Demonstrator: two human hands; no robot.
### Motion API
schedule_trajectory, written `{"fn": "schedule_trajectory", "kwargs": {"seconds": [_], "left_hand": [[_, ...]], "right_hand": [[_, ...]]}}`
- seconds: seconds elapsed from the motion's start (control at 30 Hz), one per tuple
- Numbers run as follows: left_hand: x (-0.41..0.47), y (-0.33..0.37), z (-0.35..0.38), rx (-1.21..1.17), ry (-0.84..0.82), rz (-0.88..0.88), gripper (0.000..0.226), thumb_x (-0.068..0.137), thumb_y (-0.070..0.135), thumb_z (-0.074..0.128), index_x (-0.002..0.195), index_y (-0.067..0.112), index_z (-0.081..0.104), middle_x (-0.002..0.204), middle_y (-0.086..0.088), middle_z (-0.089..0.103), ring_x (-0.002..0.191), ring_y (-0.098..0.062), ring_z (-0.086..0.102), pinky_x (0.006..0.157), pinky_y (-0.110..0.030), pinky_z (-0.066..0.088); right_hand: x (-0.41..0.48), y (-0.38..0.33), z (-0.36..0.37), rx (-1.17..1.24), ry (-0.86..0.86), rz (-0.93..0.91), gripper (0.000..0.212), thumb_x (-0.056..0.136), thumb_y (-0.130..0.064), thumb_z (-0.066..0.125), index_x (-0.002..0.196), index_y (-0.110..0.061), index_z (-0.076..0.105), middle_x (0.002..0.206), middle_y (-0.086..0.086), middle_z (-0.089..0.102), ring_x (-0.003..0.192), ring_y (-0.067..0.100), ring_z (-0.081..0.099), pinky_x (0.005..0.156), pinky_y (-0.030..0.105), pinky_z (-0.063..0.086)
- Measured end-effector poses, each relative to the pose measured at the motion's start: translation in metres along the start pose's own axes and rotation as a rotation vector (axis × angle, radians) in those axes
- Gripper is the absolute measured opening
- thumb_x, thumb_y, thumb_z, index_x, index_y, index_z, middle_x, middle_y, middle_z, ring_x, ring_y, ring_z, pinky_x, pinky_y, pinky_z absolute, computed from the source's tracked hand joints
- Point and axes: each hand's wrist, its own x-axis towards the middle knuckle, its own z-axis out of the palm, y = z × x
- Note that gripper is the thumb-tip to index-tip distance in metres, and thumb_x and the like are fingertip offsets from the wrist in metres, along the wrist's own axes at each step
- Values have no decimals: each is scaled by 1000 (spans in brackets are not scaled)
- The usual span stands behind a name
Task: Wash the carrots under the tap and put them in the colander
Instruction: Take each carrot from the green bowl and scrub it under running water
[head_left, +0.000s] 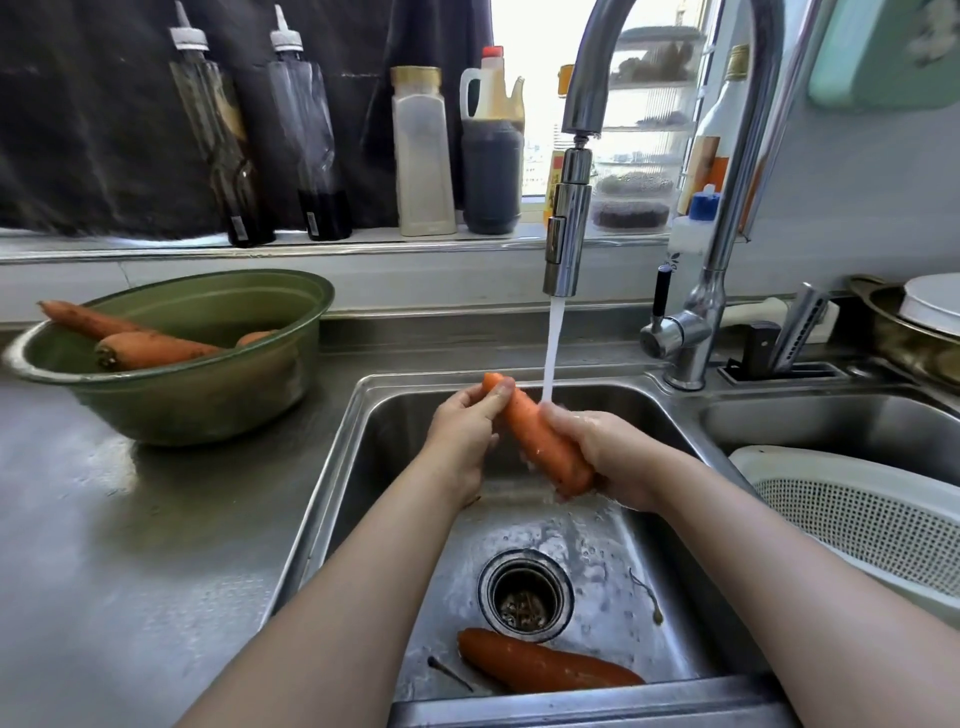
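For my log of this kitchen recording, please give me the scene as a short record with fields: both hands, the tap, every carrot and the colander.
left hand: grips the upper end of the held carrot
right hand: grips its lower end
tap: running; the water stream lands where the right hand meets the held carrot
sink carrot: lies on the basin floor, near the drain
green bowl: on the counter at the left
bowl carrots: three show
colander: white, at the right; no carrot shows in its visible part
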Motion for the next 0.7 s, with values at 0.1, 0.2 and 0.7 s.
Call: {"fn": "schedule_trajectory", "kwargs": {"seconds": [0.1,0.2,0.7], "left_hand": [[0,0,-2,67,59,29,36,85,35,82,113,19,65,120,-5,71,117,-22,62,111,-44,42],[0,-3,-4,108,9,34,32,88,36,80,112,19,67,114,-4,74,114,-21,65,103,-42,44],[2,-4,-8,63,-221,42,34,102,16,61,136,11,65,94,-8,76,81,-24,67,80,-45,55]], "right_hand": [[-1,0,4,-112,-30,-89,40,98,-44,66,113,-8,71,95,8,74,75,19,66,61,34,55],[0,-2,10,-165,65,-79,58,99,-62,54,93,-8,75,83,12,73,67,25,66,63,35,54],[0,-2,18,58,79,69,69,102,-64,42,106,0,68,76,14,69,61,22,68,59,34,59]]}}
